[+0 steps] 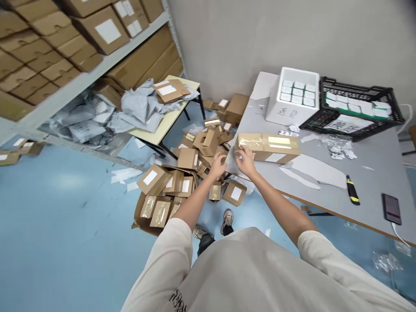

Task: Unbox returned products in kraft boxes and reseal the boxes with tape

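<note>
A long cardboard box (pixel 268 155) with shiny tape and white labels lies on the grey table (pixel 328 190), close to its left corner. My right hand (pixel 246 162) is at the left end of this box, fingers bent and apart, seemingly touching its edge; no grip around it shows. Just left of the table corner, my left hand (pixel 218 167) hangs in the air over the heap of small cardboard boxes (pixel 187 158). Its fingers are curved and apart, with nothing visible in them.
A white foam box (pixel 289 113) and a black crate (pixel 360 130) hold white-and-green packs at the table's back. A cutter knife (pixel 352 190) and phone (pixel 391 209) lie right. Boxes fill a large carton (pixel 139 212) by my feet. Grey bags (pixel 138 104) cover a small table.
</note>
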A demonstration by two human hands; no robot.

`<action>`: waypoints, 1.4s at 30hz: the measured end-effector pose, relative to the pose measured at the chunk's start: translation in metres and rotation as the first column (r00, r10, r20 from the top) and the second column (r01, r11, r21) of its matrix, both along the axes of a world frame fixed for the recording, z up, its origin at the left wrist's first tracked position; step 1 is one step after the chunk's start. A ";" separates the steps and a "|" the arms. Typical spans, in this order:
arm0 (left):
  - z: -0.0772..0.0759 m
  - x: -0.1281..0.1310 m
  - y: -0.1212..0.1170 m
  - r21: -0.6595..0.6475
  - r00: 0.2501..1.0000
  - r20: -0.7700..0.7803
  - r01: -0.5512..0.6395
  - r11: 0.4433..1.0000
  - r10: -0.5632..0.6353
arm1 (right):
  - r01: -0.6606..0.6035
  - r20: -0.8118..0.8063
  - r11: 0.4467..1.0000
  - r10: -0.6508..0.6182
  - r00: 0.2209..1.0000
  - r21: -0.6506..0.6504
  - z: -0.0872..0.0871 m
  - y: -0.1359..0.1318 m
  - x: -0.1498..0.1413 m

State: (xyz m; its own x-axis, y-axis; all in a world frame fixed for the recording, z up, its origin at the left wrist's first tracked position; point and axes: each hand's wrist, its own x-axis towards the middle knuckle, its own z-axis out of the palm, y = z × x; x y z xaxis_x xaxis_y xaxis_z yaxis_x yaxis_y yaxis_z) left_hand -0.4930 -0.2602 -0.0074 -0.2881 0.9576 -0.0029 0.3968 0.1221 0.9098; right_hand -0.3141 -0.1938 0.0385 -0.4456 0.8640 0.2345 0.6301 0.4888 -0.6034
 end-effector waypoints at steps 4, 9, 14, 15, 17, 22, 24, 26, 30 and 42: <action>-0.016 -0.062 -0.072 -0.042 0.988 -0.019 -0.157 0.987 0.156 | -0.159 0.005 0.986 0.160 0.987 -0.051 -0.015 -0.037 -0.063; -0.039 -0.138 -0.179 -0.060 0.943 -0.023 -0.332 0.941 0.331 | -0.351 0.036 0.924 0.360 0.932 -0.153 -0.042 -0.106 -0.149; -0.061 -0.199 -0.287 -0.133 0.883 -0.033 -0.468 0.874 0.468 | -0.477 0.064 0.849 0.501 0.863 -0.227 -0.064 -0.179 -0.230; -0.064 -0.210 -0.308 -0.150 0.871 -0.034 -0.490 0.859 0.490 | -0.495 0.064 0.835 0.523 0.850 -0.239 -0.068 -0.192 -0.245; -0.068 -0.231 -0.347 -0.173 0.850 -0.045 -0.525 0.833 0.525 | -0.523 0.059 0.813 0.554 0.831 -0.257 -0.077 -0.217 -0.273; -0.074 -0.279 -0.422 -0.234 0.804 -0.093 -0.591 0.772 0.587 | -0.574 0.007 0.766 0.601 0.799 -0.289 -0.103 -0.267 -0.326; -0.076 -0.294 -0.440 -0.269 0.787 -0.102 -0.611 0.745 0.609 | -0.594 -0.006 0.738 0.625 0.780 -0.319 -0.115 -0.280 -0.340; -0.081 -0.307 -0.450 -0.290 0.771 -0.107 -0.628 0.722 0.627 | -0.605 0.002 0.713 0.648 0.762 -0.355 -0.126 -0.286 -0.352; -0.094 -0.326 -0.451 -0.286 0.728 -0.126 -0.677 0.678 0.674 | -0.617 0.003 0.687 0.669 0.743 -0.384 -0.146 -0.278 -0.377; -0.203 -0.398 -0.395 -0.329 0.584 -0.113 -0.785 0.524 0.804 | -0.669 -0.049 0.603 0.726 0.686 -0.435 -0.258 -0.184 -0.486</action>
State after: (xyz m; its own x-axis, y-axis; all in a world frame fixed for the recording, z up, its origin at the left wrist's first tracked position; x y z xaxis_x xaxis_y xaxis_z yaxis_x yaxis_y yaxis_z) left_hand -0.8906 -0.6552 -0.2107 -0.9198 0.2697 -0.2852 -0.0511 0.6383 0.7681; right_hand -0.7997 -0.3777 -0.2199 -0.9507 0.2749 -0.1433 0.2781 0.5520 -0.7861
